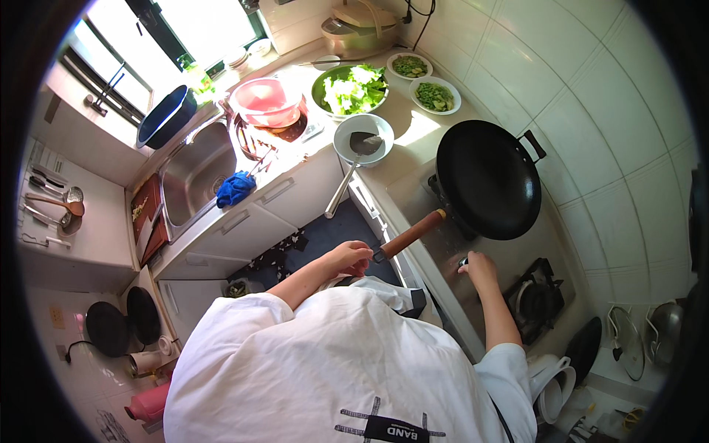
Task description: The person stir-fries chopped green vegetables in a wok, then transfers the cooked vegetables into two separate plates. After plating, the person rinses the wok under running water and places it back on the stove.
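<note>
An empty black wok sits over the far burner of the gas stove, its wooden handle pointing toward me. At the ring on the end of that handle is my left hand, fingers loosely bent; whether it touches the ring is unclear. My right hand has its fingers closed on a stove knob on the cooktop. Left of the wok stands a white bowl with dark liquid and a metal ladle resting in it. Behind it, a green bowl holds lettuce leaves.
Two plates of chopped greens stand by the tiled wall. A pink basin, a steel sink and a blue cloth lie to the left. A second burner is near my right forearm. A cleaver leans by the sink.
</note>
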{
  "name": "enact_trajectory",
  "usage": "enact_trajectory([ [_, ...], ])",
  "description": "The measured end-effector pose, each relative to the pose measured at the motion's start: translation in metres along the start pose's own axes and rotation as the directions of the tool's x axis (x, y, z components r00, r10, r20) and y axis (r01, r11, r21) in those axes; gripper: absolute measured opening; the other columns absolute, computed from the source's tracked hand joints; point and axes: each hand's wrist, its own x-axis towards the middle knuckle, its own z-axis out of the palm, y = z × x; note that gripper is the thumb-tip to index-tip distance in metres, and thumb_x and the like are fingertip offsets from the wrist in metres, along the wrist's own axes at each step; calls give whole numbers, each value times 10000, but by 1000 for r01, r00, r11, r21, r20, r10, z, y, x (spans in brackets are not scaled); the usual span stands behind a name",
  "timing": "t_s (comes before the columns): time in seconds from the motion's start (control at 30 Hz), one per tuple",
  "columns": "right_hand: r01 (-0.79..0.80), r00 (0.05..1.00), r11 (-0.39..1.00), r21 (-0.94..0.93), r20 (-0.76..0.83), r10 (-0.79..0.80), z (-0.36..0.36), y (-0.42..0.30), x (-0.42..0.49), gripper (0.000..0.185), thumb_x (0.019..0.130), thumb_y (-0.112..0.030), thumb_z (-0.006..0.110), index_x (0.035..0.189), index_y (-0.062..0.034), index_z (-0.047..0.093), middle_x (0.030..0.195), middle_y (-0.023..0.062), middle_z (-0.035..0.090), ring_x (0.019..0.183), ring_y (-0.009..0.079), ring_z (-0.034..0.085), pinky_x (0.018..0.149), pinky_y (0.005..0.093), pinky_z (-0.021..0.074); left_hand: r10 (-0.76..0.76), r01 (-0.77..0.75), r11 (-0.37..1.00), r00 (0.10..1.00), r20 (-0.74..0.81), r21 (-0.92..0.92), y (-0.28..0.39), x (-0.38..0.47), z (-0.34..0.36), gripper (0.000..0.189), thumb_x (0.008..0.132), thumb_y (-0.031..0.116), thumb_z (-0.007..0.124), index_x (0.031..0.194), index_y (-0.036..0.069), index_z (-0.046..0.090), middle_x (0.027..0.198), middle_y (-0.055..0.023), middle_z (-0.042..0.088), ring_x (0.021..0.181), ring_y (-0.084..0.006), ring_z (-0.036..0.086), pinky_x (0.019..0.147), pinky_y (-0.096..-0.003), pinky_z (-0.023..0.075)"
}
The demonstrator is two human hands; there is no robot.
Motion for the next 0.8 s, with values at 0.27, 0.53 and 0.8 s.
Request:
enact_trajectory([
  [0.27,-12,1000,1000,-17,-19,12,0,-4,-3,305,705,-296,825,822,-41,705,894,173,730,884,332,709,770,433,565,-27,27,1000,1000,7,-3,-1,-3,2,181,963,224,608,1043,69,658,829,-37,588,727,-137,614,703,-280,572],
  [0.53,-19,999,1000,-8,-35,19,2,-4,-1,281,689,-300,828,797,-61,728,875,146,739,879,319,720,743,424,575,-22,22,999,999,24,-29,-5,-10,2,199,954,250,637,990,57,666,763,-8,559,665,-99,564,627,-248,530],
  [0.8,-56,997,998,-28,-51,55,5,-7,-1,287,704,-295,820,821,-53,719,881,147,738,880,331,716,762,430,568,3,-3,1000,1000,7,-13,-9,-16,-7,152,950,208,628,977,64,670,767,-2,561,690,-99,567,636,-249,535],
])
